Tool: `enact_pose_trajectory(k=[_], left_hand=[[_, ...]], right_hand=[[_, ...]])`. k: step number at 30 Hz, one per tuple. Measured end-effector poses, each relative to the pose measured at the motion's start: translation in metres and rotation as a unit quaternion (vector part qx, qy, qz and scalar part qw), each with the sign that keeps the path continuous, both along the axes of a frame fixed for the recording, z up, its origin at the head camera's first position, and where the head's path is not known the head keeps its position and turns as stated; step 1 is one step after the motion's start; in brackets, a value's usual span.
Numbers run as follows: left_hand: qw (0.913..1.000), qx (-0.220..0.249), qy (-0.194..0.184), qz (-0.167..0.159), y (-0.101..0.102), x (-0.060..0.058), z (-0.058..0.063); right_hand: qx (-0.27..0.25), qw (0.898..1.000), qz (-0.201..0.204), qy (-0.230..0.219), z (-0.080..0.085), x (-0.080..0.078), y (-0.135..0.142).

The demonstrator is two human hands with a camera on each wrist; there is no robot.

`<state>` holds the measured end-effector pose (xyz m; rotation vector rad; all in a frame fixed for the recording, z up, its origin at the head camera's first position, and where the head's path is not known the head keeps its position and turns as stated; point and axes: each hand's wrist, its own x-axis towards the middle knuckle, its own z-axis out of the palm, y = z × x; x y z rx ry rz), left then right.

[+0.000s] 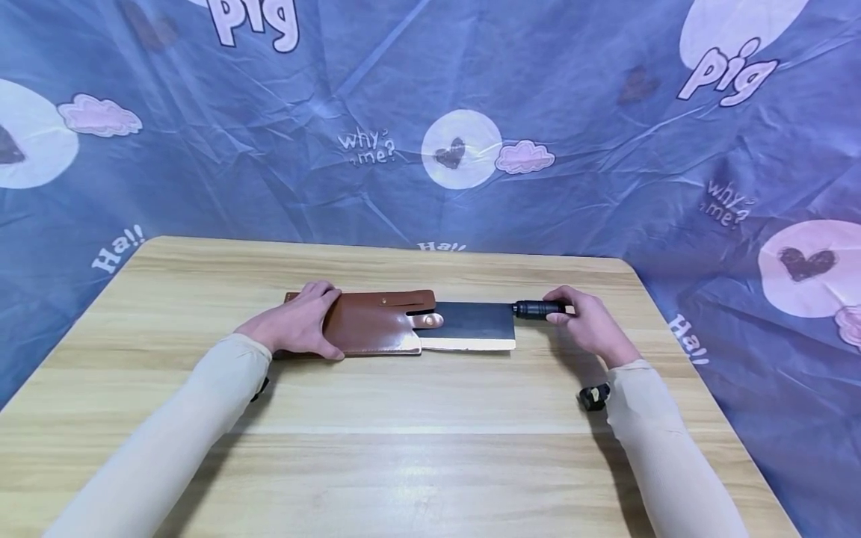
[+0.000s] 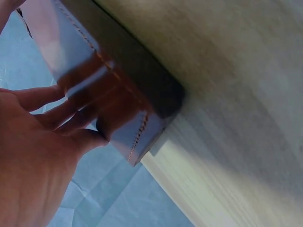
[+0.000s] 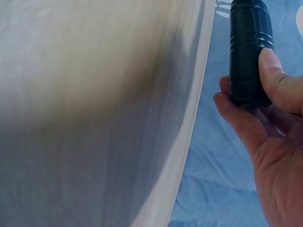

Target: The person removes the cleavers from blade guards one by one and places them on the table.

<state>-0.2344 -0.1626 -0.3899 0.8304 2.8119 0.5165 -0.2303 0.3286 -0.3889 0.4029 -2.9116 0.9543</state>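
Observation:
A cleaver (image 1: 474, 320) with a broad dark blade and a bright edge lies partly inside a brown leather sheath (image 1: 377, 327). The exposed part of the blade points its edge toward the front of the table. My left hand (image 1: 301, 323) grips the closed end of the sheath, thumb at the near edge and fingers over the far edge. In the left wrist view, stitching runs along the sheath (image 2: 123, 104). At the right, my right hand (image 1: 590, 323) pinches the end of the ridged black handle (image 3: 248, 52) between thumb and fingers. The blade's inner part is hidden by the leather.
A light wood-grain table (image 1: 417, 463) with rounded far corners lies underneath. Behind it and at its right side hangs a blue printed cloth (image 1: 282, 172). A snap strap (image 1: 428, 320) sits at the sheath's mouth, against the blade.

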Motion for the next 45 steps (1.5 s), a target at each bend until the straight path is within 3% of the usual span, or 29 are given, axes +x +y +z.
enact_pose_trajectory(k=[18,45], left_hand=[[0.9999,0.013,0.003,-0.007,-0.002,-0.001,-0.001],[0.9996,0.022,-0.011,0.015,-0.011,-0.002,-0.002]], right_hand=[[-0.003,1.000,-0.016,0.001,0.005,-0.001,0.002],[-0.017,0.999,-0.029,-0.004,0.005,0.005,0.016]])
